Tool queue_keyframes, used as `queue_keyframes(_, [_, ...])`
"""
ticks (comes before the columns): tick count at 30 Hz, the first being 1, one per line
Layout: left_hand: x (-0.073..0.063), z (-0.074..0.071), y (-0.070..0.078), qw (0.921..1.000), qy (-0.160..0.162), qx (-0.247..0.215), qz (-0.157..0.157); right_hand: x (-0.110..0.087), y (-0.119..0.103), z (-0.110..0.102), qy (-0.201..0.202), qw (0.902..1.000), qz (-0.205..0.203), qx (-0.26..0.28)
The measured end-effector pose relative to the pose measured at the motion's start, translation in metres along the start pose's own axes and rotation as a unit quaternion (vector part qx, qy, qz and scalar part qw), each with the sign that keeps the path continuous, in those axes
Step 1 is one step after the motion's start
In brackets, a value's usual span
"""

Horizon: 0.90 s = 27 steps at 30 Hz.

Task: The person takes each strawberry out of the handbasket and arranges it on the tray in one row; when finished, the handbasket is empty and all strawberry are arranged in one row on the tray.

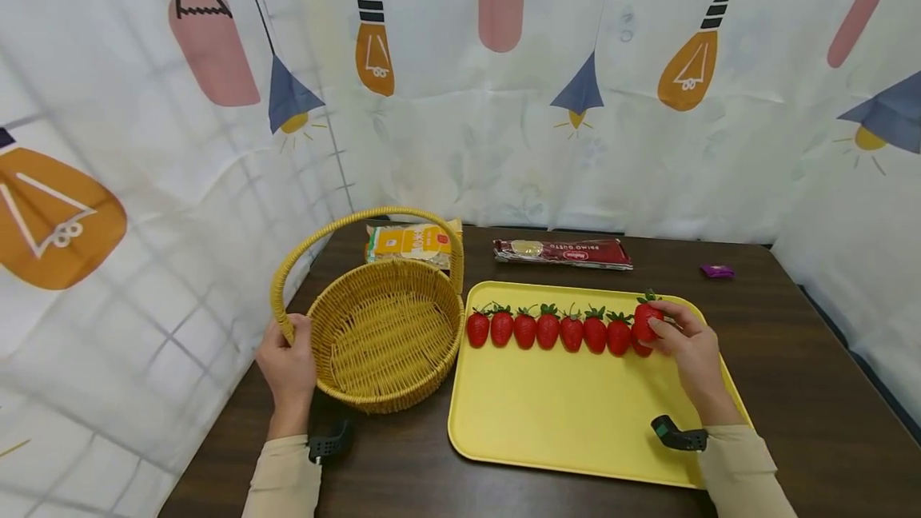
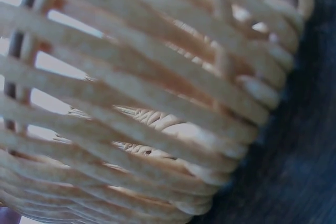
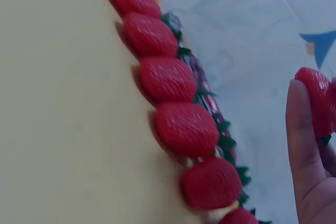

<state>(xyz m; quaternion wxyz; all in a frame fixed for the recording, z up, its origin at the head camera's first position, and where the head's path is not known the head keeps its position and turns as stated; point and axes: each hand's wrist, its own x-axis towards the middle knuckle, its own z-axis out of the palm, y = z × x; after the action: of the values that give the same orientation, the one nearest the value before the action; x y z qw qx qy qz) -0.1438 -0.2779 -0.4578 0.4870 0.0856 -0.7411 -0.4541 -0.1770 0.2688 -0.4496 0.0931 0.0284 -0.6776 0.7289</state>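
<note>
My left hand grips the handle of a yellow woven basket at its left side, low near the rim. Nothing lies inside the basket in the head view; its weave fills the left wrist view. On the right, my right hand pinches a red strawberry with green leaves between thumb and fingers. This strawberry is over the right end of a row of several strawberries, partly covering the last one. The row lies along the far side of a yellow tray, leaves pointing away from me.
Behind the basket lies a yellow-and-white food packet. A long dark red packet is beyond the tray, and a small purple wrapper sits at the back right. Patterned curtains border the dark table.
</note>
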Motion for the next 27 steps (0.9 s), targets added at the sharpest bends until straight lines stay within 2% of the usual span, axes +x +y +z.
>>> queue_keyframes(7, [-0.001, -0.001, -0.003, 0.9999, 0.0, 0.003, -0.013, 0.002, -0.002, -0.029, 0.045, 0.9989, -0.014, 0.003])
queue_keyframes(13, [-0.001, 0.0, 0.0, 1.0, -0.001, 0.002, -0.007, 0.002, 0.004, -0.056, 0.08, 0.9967, 0.008, -0.008])
queue_keyframes(16, [-0.001, 0.0, 0.008, 1.0, -0.002, -0.004, 0.002, 0.002, 0.008, -0.067, 0.103, 0.9935, 0.033, -0.035])
queue_keyframes(20, [0.0, -0.001, 0.025, 0.9999, -0.007, -0.014, 0.007, 0.004, 0.012, -0.079, 0.119, 0.9893, 0.068, -0.051])
queue_keyframes(22, [0.001, -0.002, 0.031, 0.9998, -0.005, -0.019, 0.008, 0.005, 0.015, -0.083, 0.117, 0.9861, 0.079, -0.087])
queue_keyframes(24, [0.001, -0.002, 0.034, 0.9997, -0.004, -0.021, 0.008, 0.006, 0.018, -0.084, 0.113, 0.9781, 0.085, -0.153])
queue_keyframes(27, [0.001, -0.002, 0.035, 0.9996, -0.003, -0.025, 0.01, 0.006, 0.02, -0.083, 0.114, 0.9536, 0.09, -0.264])
